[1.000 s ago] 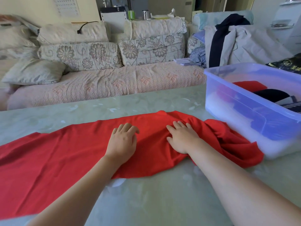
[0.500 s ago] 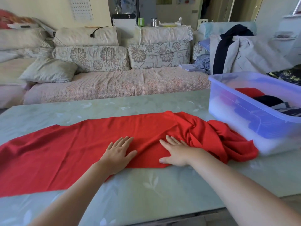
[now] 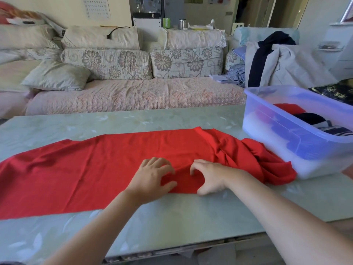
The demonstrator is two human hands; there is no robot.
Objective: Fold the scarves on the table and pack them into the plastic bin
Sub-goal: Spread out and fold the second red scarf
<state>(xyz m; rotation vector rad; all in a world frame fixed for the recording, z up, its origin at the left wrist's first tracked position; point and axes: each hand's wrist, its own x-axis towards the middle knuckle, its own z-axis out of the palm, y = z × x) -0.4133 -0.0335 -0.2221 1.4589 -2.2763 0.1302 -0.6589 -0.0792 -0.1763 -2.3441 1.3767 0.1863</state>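
The pale green table runs under both forearms. On it the red scarf lies lengthwise, spread flat far out to the left of the hands and bunched in folds just to their right. Beyond that bunch, to the right of the grip and slightly farther away, sits the plastic bin, touching the crumpled end. The left hand and right hand sit close together at the scarf's near edge, fingers curled, each gathering cloth between fingers and thumb.

Free table ahead; bin rightward, apparently against scarf
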